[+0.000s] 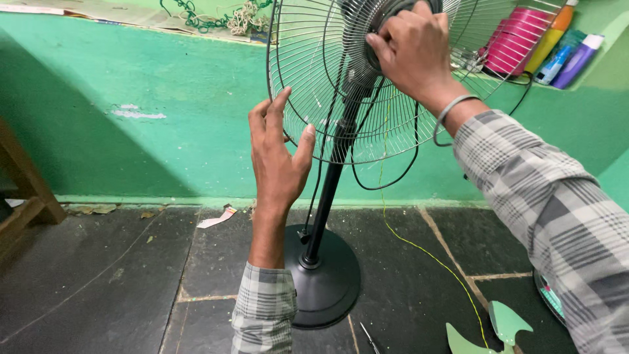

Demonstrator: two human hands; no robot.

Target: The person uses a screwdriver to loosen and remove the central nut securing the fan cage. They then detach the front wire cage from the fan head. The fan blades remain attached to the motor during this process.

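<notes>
Fan guard: a round wire grille [327, 85] is seen upright at the top centre of the scene, mounted on a black pedestal fan; its top edge is cut off by the frame.
Right hand: the right hand [416, 49] is closed around the dark hub [383, 19] at the middle of the grille, fingers curled over it; a thin bangle [452, 111] is worn at the wrist.
Left hand: the left hand [278, 160] is held open, fingers spread, with the fingertips resting on the lower left wires of the grille; nothing is gripped.
Stand: a black pole [327, 196] runs down to a round black base [324, 282] on the floor, near centre.
Cable: a black cord [393, 180] hangs in a loop below the grille.
Bottles: on a ledge at far right, an orange-capped yellow bottle [549, 39], a blue-green tube [560, 56] and a purple bottle [576, 59] are stood side by side, next to a pink round item [514, 39].
Wall: a green painted wall [164, 111] with a chipped patch lies behind the fan.
Floor: dark stone slabs [98, 282] are laid with pale joints; a yellow string [426, 252] trails across them.
Fan blade: a pale green blade [498, 328] lies on the floor, near right.
Shelf clutter: tangled green and pale cord [223, 16] is seen at far top left.
</notes>
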